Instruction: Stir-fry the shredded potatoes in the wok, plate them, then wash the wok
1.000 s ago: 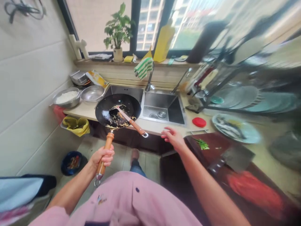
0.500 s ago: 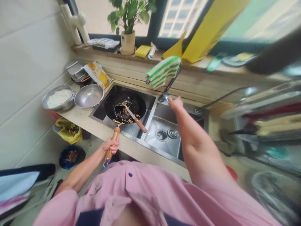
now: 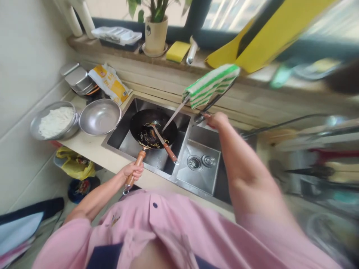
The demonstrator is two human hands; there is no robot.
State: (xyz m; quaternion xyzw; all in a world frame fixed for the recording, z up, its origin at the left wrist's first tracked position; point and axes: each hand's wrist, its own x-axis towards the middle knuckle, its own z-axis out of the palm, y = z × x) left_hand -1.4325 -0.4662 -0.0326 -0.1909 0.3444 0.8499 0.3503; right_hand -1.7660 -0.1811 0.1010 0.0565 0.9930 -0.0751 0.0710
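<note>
My left hand (image 3: 133,172) is wrapped round the wooden handle of a black wok (image 3: 137,125), which sits in the left sink basin (image 3: 119,142). Dark liquid and pale food scraps cover the wok's inside. A spatula (image 3: 169,152) lies in it, its wooden handle resting over the wok's rim to the right. My right hand (image 3: 218,120) grips the lever at the base of the faucet (image 3: 199,117); its fingertips are partly hidden. Over the spout hangs a green-and-white striped cloth (image 3: 211,86). A thin stream of water (image 3: 176,113) runs from the spout into the wok.
Left on the counter stand a metal bowl (image 3: 100,117), a bowl of white food (image 3: 57,121) and a yellow-white packet (image 3: 110,83). The right basin (image 3: 206,179) has a drain. A potted plant (image 3: 156,35) and a yellow sponge (image 3: 177,51) line the sill.
Water has started to flow from the faucet into the wok. My right hand stays at the lever, and my left keeps its hold on the wok handle. The view has shifted closer.
</note>
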